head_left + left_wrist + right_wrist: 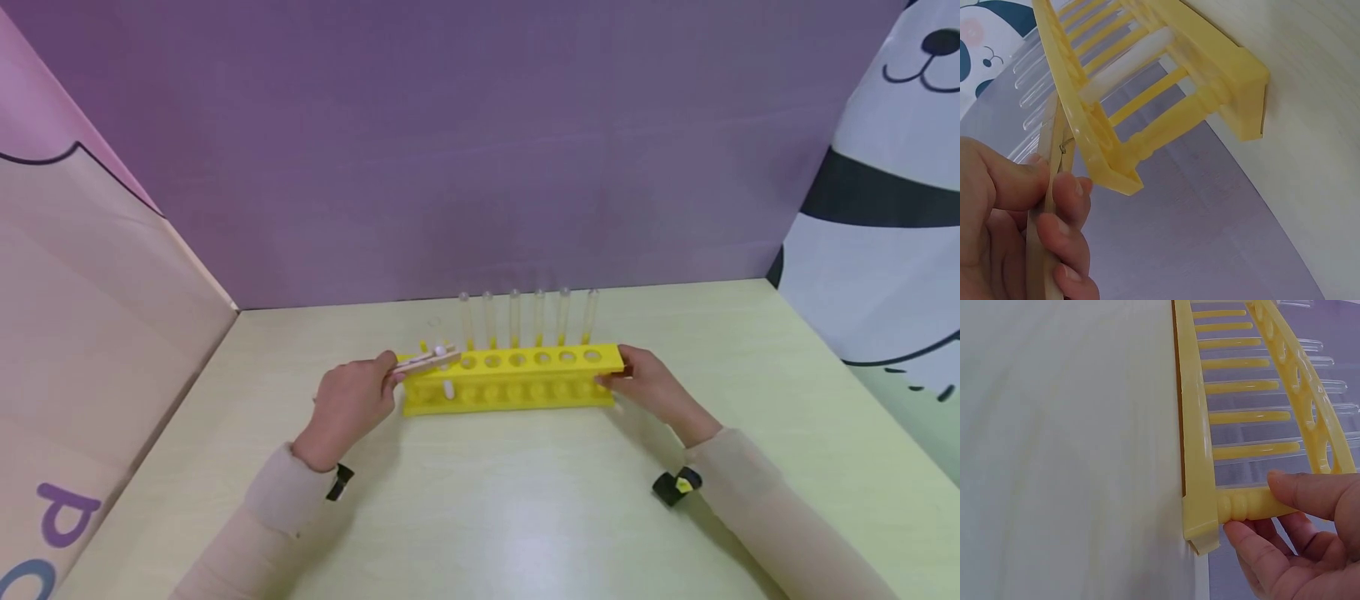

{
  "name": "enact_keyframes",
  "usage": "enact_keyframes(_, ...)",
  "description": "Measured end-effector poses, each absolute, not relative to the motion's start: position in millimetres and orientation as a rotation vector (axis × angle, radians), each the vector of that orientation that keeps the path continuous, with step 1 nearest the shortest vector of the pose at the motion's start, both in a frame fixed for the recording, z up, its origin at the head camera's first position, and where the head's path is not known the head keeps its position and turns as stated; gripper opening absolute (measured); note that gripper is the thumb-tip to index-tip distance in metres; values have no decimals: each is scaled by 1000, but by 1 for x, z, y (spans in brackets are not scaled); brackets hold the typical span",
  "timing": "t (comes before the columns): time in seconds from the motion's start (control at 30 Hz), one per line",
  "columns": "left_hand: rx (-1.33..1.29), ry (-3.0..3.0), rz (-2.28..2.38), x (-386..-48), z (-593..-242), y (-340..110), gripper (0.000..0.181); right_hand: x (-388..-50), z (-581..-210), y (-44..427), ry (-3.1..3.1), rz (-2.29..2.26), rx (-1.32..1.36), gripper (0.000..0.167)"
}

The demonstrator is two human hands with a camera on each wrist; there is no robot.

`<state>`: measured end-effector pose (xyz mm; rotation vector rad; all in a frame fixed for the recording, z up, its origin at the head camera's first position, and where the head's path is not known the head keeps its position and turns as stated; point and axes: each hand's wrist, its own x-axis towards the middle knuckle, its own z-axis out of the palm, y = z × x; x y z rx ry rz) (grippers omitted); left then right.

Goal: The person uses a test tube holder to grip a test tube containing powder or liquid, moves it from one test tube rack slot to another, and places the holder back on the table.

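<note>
A yellow test tube rack stands on the table with several clear tubes upside down on its back pegs. My left hand pinches a wooden clamp at the rack's left end; in the left wrist view the thumb and curled fingers grip the clamp's handle. A tube with white content stands in the rack near that end, its white part showing between the shelves. My right hand holds the right end, thumb and fingers around the yellow end post.
The light wood table runs up to a purple backdrop. Printed panels stand at the left and right. Each wrist wears a small black device, one left and one right.
</note>
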<state>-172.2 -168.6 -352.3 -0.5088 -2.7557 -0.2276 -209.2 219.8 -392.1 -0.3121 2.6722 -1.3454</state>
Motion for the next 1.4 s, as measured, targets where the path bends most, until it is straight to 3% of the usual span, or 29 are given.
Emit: enact_keyframes(1.4,-486,-2780,-209,-172,-351,-168,14,-208,-393,220,2667,-1348,-309,37)
